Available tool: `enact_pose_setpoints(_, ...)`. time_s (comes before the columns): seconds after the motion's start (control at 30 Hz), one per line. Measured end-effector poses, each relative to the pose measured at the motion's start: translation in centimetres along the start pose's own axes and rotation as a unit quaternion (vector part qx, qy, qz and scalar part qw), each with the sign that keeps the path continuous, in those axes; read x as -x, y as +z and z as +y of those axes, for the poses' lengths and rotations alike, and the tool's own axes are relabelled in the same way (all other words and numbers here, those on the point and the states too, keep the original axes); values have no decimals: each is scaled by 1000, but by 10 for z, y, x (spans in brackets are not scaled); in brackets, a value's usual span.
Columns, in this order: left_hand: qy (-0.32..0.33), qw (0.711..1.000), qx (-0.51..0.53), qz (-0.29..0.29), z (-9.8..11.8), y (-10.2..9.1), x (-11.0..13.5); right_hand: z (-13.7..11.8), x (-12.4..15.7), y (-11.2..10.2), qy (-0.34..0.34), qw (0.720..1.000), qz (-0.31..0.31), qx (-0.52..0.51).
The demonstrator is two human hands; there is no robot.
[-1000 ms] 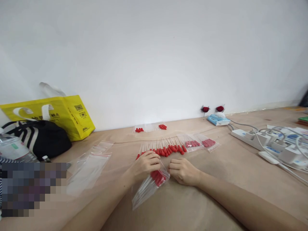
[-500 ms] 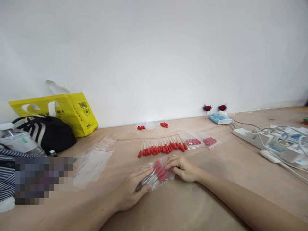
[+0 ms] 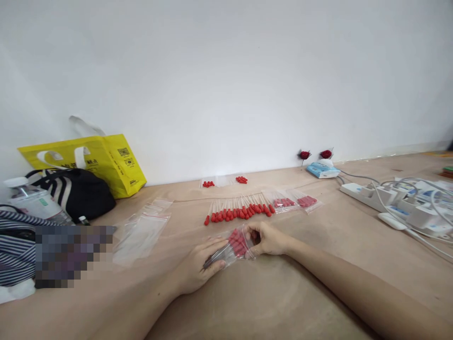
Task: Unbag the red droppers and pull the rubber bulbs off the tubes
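A clear zip bag (image 3: 238,243) of red-tipped sticks lies between my hands, low on the table. My left hand (image 3: 201,264) is closed over its left end, where the stick ends show between thumb and fingers. At the right end, my right hand (image 3: 265,240) grips the edge of the plastic, with fingers and thumb curled. Just beyond the bag is a row of loose red-tipped sticks (image 3: 242,212), tips toward me. Two filled zip bags, one nearer (image 3: 283,202) and one farther right (image 3: 307,201), lie flat beside the row.
Flat clear zip bags (image 3: 143,236) are spread on the left. Behind them sit a black bag (image 3: 85,193), a yellow bag (image 3: 116,165) and a large bottle (image 3: 38,203). Small red pieces (image 3: 241,180) lie by the wall. Power strips with cables (image 3: 399,203) occupy the right, near a blue tissue pack (image 3: 322,170).
My right hand's fingers have curled and its thumb has come down the bag's right edge. My left hand keeps its hold. The whole view has shifted slightly.
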State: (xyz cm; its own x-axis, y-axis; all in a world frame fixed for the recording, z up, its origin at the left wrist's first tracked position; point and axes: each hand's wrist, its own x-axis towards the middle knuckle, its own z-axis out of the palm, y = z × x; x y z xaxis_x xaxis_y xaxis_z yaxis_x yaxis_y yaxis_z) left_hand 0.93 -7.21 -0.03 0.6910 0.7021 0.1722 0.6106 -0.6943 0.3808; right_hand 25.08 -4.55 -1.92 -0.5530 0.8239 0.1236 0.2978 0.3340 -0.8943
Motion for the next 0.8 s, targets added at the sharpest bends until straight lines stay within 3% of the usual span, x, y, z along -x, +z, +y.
enact_pose_setpoints(0.1,-22,1000,5,-9,0,0,0,1,0,3,3,999,26,22)
enact_pose_setpoints(0.43,-35,999,26,-18,1,-1,0,4,-3,6,-1,1000,18,25)
enact_pose_setpoints(0.8,-37,998,57,-6,-7,1,3,3,-4,10,-14,986,-42,-159)
